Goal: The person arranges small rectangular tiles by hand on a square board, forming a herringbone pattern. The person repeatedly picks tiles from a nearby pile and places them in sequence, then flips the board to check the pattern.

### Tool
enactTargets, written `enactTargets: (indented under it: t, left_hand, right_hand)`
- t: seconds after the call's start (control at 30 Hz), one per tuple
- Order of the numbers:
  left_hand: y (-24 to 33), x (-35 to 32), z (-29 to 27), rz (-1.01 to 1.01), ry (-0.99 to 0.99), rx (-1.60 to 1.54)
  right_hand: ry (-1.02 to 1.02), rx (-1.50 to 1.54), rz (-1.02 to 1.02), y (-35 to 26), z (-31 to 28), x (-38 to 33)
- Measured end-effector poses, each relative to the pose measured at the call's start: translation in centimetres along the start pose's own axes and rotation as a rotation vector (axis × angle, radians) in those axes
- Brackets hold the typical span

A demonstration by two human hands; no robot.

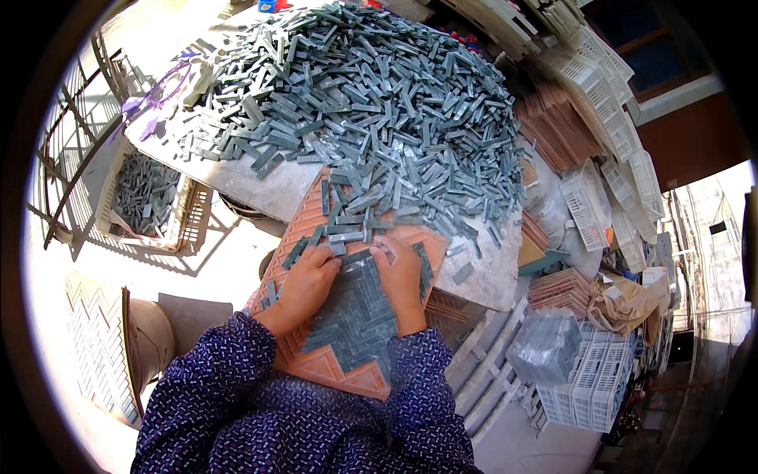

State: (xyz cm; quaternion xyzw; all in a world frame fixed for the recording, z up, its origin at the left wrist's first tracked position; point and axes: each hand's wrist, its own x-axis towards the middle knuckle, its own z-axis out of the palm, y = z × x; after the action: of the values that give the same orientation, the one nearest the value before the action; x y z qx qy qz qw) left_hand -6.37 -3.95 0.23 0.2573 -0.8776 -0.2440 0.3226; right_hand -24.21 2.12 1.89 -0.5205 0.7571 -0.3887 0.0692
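Note:
An orange tray [320, 365] with ridges in a zigzag pattern lies tilted in front of me, against the table's near edge. Grey-green stone strips [353, 316] fill its middle in a herringbone layout. My left hand [306, 283] rests over the tray's left part, fingers curled together by some loose strips [345, 236]. My right hand [400, 276] is at the right of the laid strips, thumb and fingers pinched together. Whatever either hand grips is hidden by the fingers. One dark strip [357, 257] lies between the two hands.
A big heap of stone strips [379, 103] covers the pale table [237, 183]. A crate [180, 213] of strips stands on the floor at left, above a herringbone panel [99, 340]. Stacked orange trays [553, 126] and white plastic crates [588, 379] line the right.

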Motion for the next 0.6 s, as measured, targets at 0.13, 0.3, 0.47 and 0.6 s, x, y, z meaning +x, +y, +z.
enactTargets:
  t: [0.13, 0.3, 0.47, 0.6]
  left_hand:
    - [0.7, 0.9, 0.2, 0.098, -0.022, 0.040]
    - [0.9, 2.6, 1.3, 0.173, -0.211, 0.143]
    - [0.3, 3.0, 2.2, 0.144, -0.154, 0.069]
    - [0.4, 5.4, 2.2, 0.106, -0.099, 0.095]
  right_hand:
    - [0.020, 0.174, 0.229, 0.9, -1.6, -1.5]
    - [0.056, 0.036, 0.140, 1.5, -1.9, -1.4]
    - [0.034, -0.122, 0.048, 0.8, -0.5, 1.0]
    - [-0.037, -0.118, 0.131, 1.3, 0.1, 1.8]
